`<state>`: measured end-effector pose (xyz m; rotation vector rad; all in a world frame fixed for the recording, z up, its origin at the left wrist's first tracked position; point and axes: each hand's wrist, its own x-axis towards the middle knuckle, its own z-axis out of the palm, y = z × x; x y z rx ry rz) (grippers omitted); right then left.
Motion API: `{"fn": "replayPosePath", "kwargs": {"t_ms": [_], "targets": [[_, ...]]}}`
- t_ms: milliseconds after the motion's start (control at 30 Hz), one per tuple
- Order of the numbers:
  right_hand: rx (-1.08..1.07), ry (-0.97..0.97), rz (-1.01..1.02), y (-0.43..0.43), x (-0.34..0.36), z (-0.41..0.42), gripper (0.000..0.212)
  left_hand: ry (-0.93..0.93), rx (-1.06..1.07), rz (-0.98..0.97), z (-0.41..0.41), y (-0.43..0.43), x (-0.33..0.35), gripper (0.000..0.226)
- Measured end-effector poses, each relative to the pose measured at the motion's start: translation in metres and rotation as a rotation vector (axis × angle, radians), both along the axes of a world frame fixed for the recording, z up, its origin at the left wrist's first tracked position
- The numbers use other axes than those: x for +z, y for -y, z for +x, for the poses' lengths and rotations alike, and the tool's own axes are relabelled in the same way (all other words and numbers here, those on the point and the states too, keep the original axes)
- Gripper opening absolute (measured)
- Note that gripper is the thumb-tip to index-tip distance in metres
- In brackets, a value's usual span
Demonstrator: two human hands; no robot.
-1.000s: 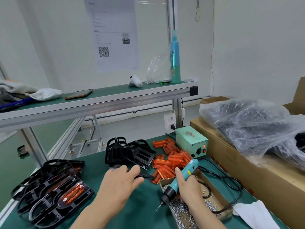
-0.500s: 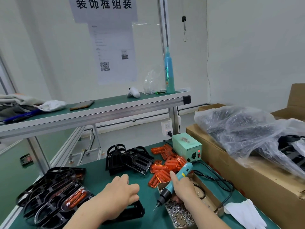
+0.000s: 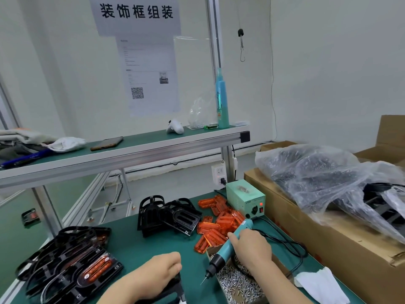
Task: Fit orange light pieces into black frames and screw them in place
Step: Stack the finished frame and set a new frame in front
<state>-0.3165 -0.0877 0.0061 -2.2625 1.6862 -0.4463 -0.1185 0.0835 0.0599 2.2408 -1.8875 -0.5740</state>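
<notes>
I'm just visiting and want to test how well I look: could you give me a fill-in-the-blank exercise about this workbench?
1. The teal tool held by the right hand is an electric ____.
2. The loose light pieces piled beside the green power box are coloured ____.
3. The cardboard tray by the right hand holds a heap of small metal ____.
4. The frame that the left hand grips is coloured ____.

Missing words: screwdriver; orange; screws; black.
</notes>
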Motion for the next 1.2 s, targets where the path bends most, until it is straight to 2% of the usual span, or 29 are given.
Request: {"fn": "replayPosePath", "kwargs": {"t_ms": [133,267,400,600,633,733,800,833,900,967,1200], "targets": [[-0.009,0.028,-0.019,-0.001,-0.001,-0.001,0.049,-0.044,0.106,-0.048,0.008,0.005,-0.026,0.027],[-0.006,0.113,-0.093,-0.006,-0.003,-0.001,0.030,-0.059,0.222,-0.114,0.012,0.008,-0.044,0.029],[-0.009,0.177,-0.121,-0.010,-0.007,-0.001,0.029,-0.040,0.307,-0.142,0.009,0.007,-0.053,0.026],[0.054,0.213,-0.163,-0.015,-0.002,0.003,0.029,-0.070,0.292,-0.159,0.006,-0.002,-0.060,0.012],[0.084,0.224,-0.175,-0.017,-0.001,0.006,0.029,-0.073,0.290,-0.159,0.007,-0.005,-0.062,0.024],[0.209,0.251,-0.220,-0.027,0.006,0.021,0.026,-0.092,0.293,-0.143,0.010,-0.015,-0.065,0.081],[0.296,0.247,-0.229,-0.034,0.009,0.033,0.024,0.018,0.253,-0.020,0.012,-0.023,-0.064,0.116],[0.338,0.242,-0.229,-0.038,0.009,0.039,0.023,0.112,0.237,0.048,0.013,-0.027,-0.064,0.120],[0.422,0.226,-0.234,-0.047,0.010,0.051,0.021,0.252,0.241,0.097,0.013,-0.034,-0.068,0.097],[0.508,0.189,-0.227,-0.056,0.010,0.062,0.019,0.273,0.278,0.072,0.013,-0.041,-0.072,0.082],[0.879,-0.100,-0.124,-0.081,0.008,0.089,0.040,0.266,0.279,0.007,0.018,-0.050,-0.080,0.074]]}}
